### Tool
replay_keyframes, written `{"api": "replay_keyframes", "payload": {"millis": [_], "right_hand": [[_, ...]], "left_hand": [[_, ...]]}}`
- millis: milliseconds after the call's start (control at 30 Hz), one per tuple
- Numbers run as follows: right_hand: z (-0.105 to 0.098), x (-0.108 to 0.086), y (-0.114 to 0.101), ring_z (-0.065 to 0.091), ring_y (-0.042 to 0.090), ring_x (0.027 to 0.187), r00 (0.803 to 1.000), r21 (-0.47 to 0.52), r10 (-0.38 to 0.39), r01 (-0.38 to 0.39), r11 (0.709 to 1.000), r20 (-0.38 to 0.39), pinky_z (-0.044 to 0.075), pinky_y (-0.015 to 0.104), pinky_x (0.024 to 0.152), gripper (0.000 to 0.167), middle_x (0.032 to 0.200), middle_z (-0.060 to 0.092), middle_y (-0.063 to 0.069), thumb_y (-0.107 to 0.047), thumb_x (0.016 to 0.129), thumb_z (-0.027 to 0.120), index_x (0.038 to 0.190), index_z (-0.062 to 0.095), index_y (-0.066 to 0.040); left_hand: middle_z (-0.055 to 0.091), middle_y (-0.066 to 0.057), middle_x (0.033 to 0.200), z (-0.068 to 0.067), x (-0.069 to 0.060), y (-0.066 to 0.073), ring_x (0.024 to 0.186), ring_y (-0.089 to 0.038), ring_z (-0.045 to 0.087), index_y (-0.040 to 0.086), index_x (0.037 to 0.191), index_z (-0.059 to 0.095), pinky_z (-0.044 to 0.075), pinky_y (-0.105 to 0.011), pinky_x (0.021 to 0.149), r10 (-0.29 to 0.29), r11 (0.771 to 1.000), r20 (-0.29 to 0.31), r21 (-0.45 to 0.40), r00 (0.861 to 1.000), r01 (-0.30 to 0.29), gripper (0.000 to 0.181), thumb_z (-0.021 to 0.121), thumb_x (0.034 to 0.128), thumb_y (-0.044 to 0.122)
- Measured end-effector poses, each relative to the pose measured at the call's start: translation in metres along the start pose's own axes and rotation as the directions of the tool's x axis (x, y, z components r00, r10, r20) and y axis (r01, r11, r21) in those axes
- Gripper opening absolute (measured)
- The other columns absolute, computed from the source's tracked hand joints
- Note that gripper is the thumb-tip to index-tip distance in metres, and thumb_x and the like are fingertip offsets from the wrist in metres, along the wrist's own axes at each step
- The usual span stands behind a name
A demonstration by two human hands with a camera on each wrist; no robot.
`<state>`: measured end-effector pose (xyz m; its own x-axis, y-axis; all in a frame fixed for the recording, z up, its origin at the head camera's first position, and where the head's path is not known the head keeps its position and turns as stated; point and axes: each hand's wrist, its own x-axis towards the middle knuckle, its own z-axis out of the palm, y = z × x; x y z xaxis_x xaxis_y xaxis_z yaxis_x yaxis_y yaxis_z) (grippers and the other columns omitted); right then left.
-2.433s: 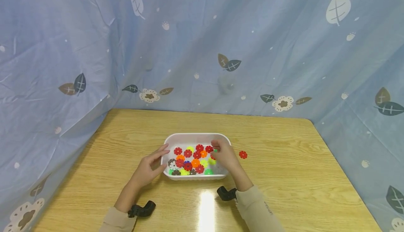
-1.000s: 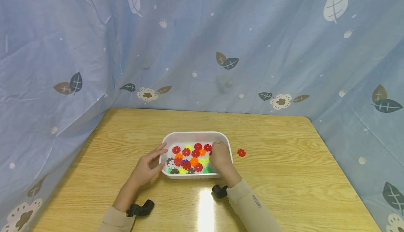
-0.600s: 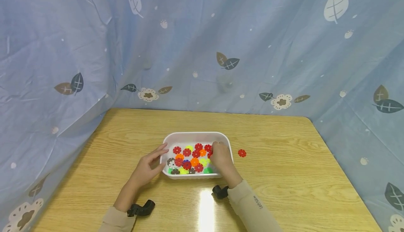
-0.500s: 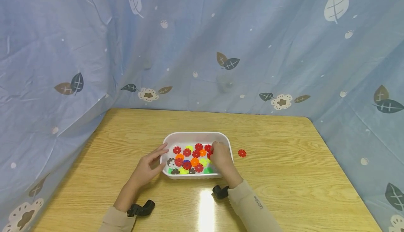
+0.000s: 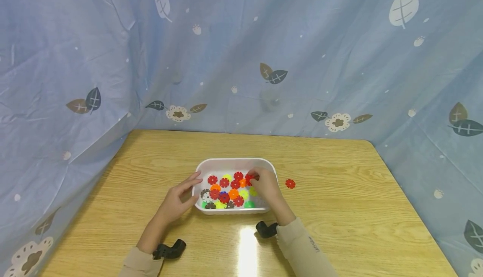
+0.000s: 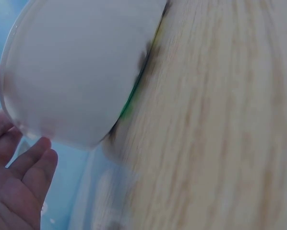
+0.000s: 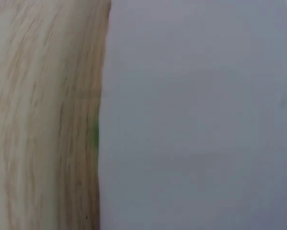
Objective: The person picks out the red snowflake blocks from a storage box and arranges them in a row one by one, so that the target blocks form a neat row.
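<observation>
A white tray (image 5: 235,211) holds several notched plastic snowflake discs in red, orange, yellow, green, white and dark brown. My left hand (image 5: 174,203) lies at the tray's left end, fingers and thumb spread along the rim. In the left wrist view, some fingertips (image 6: 46,152) touch the tray's outer side. My right hand (image 5: 267,185) reaches into the right end of the tray and pinches a red snowflake disc (image 5: 249,177) between thumb and fingers. That hand covers part of the tray floor. Only the tray's wall (image 7: 196,115) and tabletop show in the right wrist view.
One loose red snowflake disc (image 5: 290,184) lies on the wooden table (image 5: 339,210), right of the tray. A blue patterned cloth (image 5: 226,50) hangs behind and at both sides. Black wrist mounts (image 5: 170,249) sit below the hands.
My right hand, fisted low at the tray's right end, has lifted slightly and now shows a red snowflake disc at its fingertips. The left hand stays at the rim.
</observation>
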<state>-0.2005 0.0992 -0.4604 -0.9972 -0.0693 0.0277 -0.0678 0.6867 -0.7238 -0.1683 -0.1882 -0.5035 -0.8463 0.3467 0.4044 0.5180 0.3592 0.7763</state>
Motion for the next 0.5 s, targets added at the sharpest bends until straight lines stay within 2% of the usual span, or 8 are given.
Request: {"api": "replay_keyframes", "payload": {"millis": [133, 267, 400, 500], "right_hand": [[-0.003, -0.002, 0.000, 0.062, 0.018, 0.084, 0.999, 0.048, -0.023, 0.024, 0.999, -0.026, 0.057, 0.033, 0.077, 0.014, 0.092, 0.069, 0.006, -0.001, 0.084, 0.065, 0.097, 0.070, -0.005], [-0.008, -0.005, 0.002, 0.063, 0.018, 0.086, 0.997, 0.113, -0.058, 0.064, 0.991, -0.060, 0.057, 0.032, 0.077, 0.016, 0.091, 0.069, 0.004, -0.004, 0.085, 0.066, 0.100, 0.071, -0.006], [-0.016, -0.007, 0.004, 0.063, 0.018, 0.086, 0.992, 0.212, -0.094, 0.111, 0.971, -0.089, 0.056, 0.031, 0.077, 0.018, 0.091, 0.069, 0.005, -0.003, 0.084, 0.068, 0.102, 0.071, -0.006], [-0.025, -0.009, 0.006, 0.064, 0.018, 0.087, 0.992, 0.285, -0.083, 0.108, 0.953, -0.096, 0.056, 0.030, 0.078, 0.019, 0.093, 0.069, 0.005, -0.003, 0.084, 0.068, 0.103, 0.071, -0.007]], "left_hand": [[0.042, -0.013, 0.147, 0.001, -0.001, 0.000, 0.139, -0.019, 0.035, -0.001, 0.125, 0.058, 0.034, -0.011, 0.102, -0.015, 1.000, -0.002, -0.001, 1.000, 0.015, 0.041, 0.065, 0.0854, 0.001], [0.042, -0.013, 0.147, 0.001, -0.001, -0.001, 0.139, -0.020, 0.035, -0.001, 0.126, 0.058, 0.034, -0.011, 0.102, -0.024, 1.000, 0.001, 0.004, 1.000, 0.024, 0.041, 0.066, 0.0855, 0.002], [0.043, -0.013, 0.147, 0.001, -0.001, -0.002, 0.138, -0.025, 0.036, -0.001, 0.125, 0.058, 0.034, -0.010, 0.102, -0.018, 1.000, -0.004, 0.008, 1.000, 0.018, 0.040, 0.065, 0.0856, 0.001], [0.043, -0.015, 0.146, 0.001, 0.000, -0.002, 0.137, -0.027, 0.036, -0.003, 0.124, 0.058, 0.033, -0.011, 0.103, 0.004, 1.000, -0.010, 0.003, 1.000, -0.004, 0.040, 0.065, 0.0853, 0.000]]}}
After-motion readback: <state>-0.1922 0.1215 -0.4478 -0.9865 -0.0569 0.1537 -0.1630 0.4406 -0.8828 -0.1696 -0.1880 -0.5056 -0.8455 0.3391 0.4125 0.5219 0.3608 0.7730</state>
